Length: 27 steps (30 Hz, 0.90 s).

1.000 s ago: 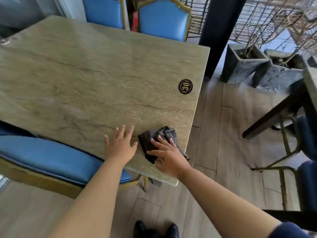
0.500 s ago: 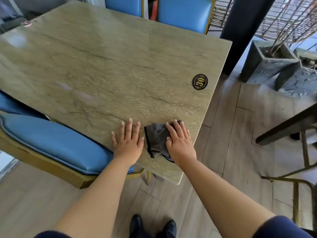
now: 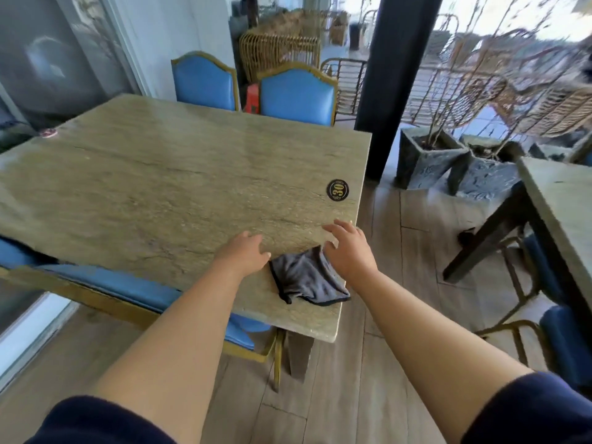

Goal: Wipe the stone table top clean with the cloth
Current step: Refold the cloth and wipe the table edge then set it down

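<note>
Nearest the person, the cloth (image 3: 309, 277) lies loose and crumpled on the bench (image 3: 179, 187), close to its near right corner. Half a second ago the right hand (image 3: 350, 251) lay flat on top of it, fingers pressing it to the stone. Now that grip has come off: the fingers are spread and relaxed, reaching past the cloth toward the right edge of the bench, with only the heel of the hand at or just over the cloth's far right corner. Whether it touches the fabric there I cannot tell. Nothing is pinched or held.

The left hand (image 3: 246, 254) has hardly shifted. It rests just beside the cloth's left edge, fingers straight and slack on the stone, holding nothing, as it did a moment ago.

For the task, this reads as a break in the wiping stroke, not an end to it. The cloth sits between the two grips, slightly nearer the person than either set of fingertips, and neither grip controls it. I judge the right hand would have to draw back a little toward the body and settle on the cloth again before any more stone gets wiped.

Beyond the right fingertips, a round black badge (image 3: 338, 190) marked 30 sits near the bench's right edge. Farther still, the wide stretch of stone runs off to the far left, well apart from the cloth, toward two blue chairs (image 3: 296, 94).
</note>
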Each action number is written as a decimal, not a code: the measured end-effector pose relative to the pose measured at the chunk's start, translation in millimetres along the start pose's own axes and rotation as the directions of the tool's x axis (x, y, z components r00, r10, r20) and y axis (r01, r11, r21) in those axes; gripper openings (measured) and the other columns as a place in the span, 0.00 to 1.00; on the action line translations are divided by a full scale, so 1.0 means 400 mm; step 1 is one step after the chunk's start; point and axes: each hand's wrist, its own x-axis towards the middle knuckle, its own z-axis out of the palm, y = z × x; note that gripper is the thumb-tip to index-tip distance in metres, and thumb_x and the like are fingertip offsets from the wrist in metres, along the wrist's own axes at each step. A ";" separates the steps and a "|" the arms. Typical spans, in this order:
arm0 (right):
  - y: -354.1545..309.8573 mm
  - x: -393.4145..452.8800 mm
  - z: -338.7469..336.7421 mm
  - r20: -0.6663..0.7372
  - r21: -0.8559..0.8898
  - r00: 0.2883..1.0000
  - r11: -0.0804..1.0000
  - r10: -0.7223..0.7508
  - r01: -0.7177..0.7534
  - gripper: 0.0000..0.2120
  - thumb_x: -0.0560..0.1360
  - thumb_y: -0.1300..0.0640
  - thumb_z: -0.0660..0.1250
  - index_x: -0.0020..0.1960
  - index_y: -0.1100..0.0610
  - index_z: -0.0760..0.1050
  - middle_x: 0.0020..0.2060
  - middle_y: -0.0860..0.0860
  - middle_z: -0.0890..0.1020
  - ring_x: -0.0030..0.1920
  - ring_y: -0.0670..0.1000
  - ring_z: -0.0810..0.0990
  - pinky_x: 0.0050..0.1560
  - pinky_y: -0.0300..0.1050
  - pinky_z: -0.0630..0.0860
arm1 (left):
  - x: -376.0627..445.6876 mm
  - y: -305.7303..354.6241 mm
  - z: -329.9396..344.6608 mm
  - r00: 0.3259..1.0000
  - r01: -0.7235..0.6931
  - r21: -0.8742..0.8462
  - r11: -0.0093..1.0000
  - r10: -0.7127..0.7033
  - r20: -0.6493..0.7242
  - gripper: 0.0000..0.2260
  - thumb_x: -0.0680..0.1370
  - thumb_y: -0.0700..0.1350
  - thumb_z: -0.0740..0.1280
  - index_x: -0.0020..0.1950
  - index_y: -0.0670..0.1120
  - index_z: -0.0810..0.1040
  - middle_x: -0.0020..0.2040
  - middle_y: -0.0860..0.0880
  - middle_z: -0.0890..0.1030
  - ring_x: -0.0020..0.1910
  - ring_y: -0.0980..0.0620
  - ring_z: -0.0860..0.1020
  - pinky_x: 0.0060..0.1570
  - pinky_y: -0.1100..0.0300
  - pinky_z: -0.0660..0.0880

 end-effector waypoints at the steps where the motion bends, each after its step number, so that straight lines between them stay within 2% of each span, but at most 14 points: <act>1: -0.029 -0.013 -0.034 -0.050 -0.010 0.999 1.000 -0.006 0.005 0.21 0.78 0.57 0.60 0.71 0.50 0.68 0.74 0.51 0.65 0.74 0.55 0.58 0.73 0.51 0.58 | -0.018 0.004 -0.040 0.999 -0.038 0.037 0.999 0.039 -0.037 0.26 0.80 0.54 0.61 0.75 0.46 0.63 0.76 0.42 0.62 0.72 0.41 0.64 0.69 0.48 0.66; 4: -0.132 -0.059 -0.147 -0.207 -0.047 0.977 0.998 -0.041 0.032 0.22 0.77 0.58 0.61 0.71 0.51 0.69 0.73 0.52 0.65 0.75 0.54 0.58 0.73 0.48 0.55 | -0.093 0.010 -0.175 0.971 -0.135 0.125 0.983 0.157 -0.179 0.26 0.79 0.54 0.63 0.74 0.46 0.65 0.74 0.42 0.65 0.71 0.41 0.66 0.67 0.49 0.67; 8: -0.287 -0.146 -0.305 -0.370 -0.051 0.926 0.997 -0.076 0.061 0.24 0.76 0.58 0.61 0.71 0.50 0.68 0.74 0.51 0.64 0.75 0.54 0.56 0.74 0.51 0.56 | -0.224 0.022 -0.375 0.877 -0.262 0.180 0.948 0.312 -0.366 0.26 0.79 0.55 0.62 0.76 0.50 0.62 0.77 0.46 0.61 0.75 0.44 0.61 0.69 0.48 0.64; 12: -0.431 -0.246 -0.448 -0.520 -0.112 0.840 0.987 -0.154 0.112 0.24 0.77 0.54 0.61 0.72 0.48 0.66 0.74 0.50 0.64 0.75 0.53 0.58 0.73 0.54 0.58 | -0.352 0.040 -0.559 0.717 -0.369 0.194 0.909 0.411 -0.563 0.27 0.78 0.55 0.63 0.76 0.51 0.63 0.77 0.47 0.61 0.75 0.45 0.60 0.71 0.47 0.62; 16: -0.549 -0.340 -0.587 -0.605 -0.148 0.770 0.979 -0.203 0.142 0.26 0.78 0.52 0.62 0.75 0.48 0.61 0.75 0.50 0.61 0.76 0.53 0.55 0.74 0.57 0.56 | -0.478 0.053 -0.706 0.563 -0.450 0.247 0.858 0.487 -0.667 0.28 0.79 0.54 0.62 0.78 0.55 0.58 0.79 0.48 0.57 0.77 0.46 0.55 0.74 0.44 0.51; 18: -0.598 -0.375 -0.647 -0.642 -0.203 0.727 0.968 -0.243 0.145 0.28 0.78 0.50 0.62 0.75 0.47 0.59 0.76 0.50 0.60 0.76 0.53 0.54 0.74 0.58 0.54 | -0.530 0.058 -0.767 0.458 -0.467 0.300 0.832 0.518 -0.723 0.29 0.79 0.55 0.61 0.78 0.55 0.55 0.80 0.50 0.53 0.78 0.47 0.51 0.75 0.42 0.46; 22: -0.680 -0.424 -0.745 -0.716 -0.264 0.631 0.953 -0.297 0.149 0.31 0.77 0.48 0.63 0.76 0.46 0.55 0.77 0.50 0.57 0.76 0.53 0.53 0.75 0.58 0.54 | -0.617 0.072 -0.857 0.260 -0.464 0.386 0.797 0.539 -0.801 0.30 0.79 0.56 0.61 0.78 0.58 0.52 0.80 0.52 0.50 0.79 0.49 0.48 0.75 0.42 0.43; 24: -0.709 -0.438 -0.776 -0.745 -0.277 0.589 0.948 -0.314 0.154 0.31 0.76 0.47 0.62 0.76 0.46 0.55 0.77 0.50 0.57 0.76 0.53 0.53 0.75 0.58 0.53 | -0.652 0.080 -0.882 0.210 -0.462 0.402 0.791 0.537 -0.817 0.31 0.79 0.56 0.61 0.78 0.59 0.51 0.80 0.52 0.49 0.79 0.49 0.47 0.76 0.43 0.42; 27: -0.734 -0.454 -0.809 -0.766 -0.273 0.560 0.948 -0.317 0.163 0.32 0.76 0.47 0.62 0.77 0.46 0.54 0.77 0.51 0.57 0.77 0.53 0.52 0.75 0.56 0.52 | -0.682 0.084 -0.915 0.178 -0.480 0.390 0.786 0.522 -0.834 0.31 0.79 0.55 0.61 0.79 0.59 0.50 0.80 0.52 0.48 0.79 0.49 0.46 0.76 0.43 0.41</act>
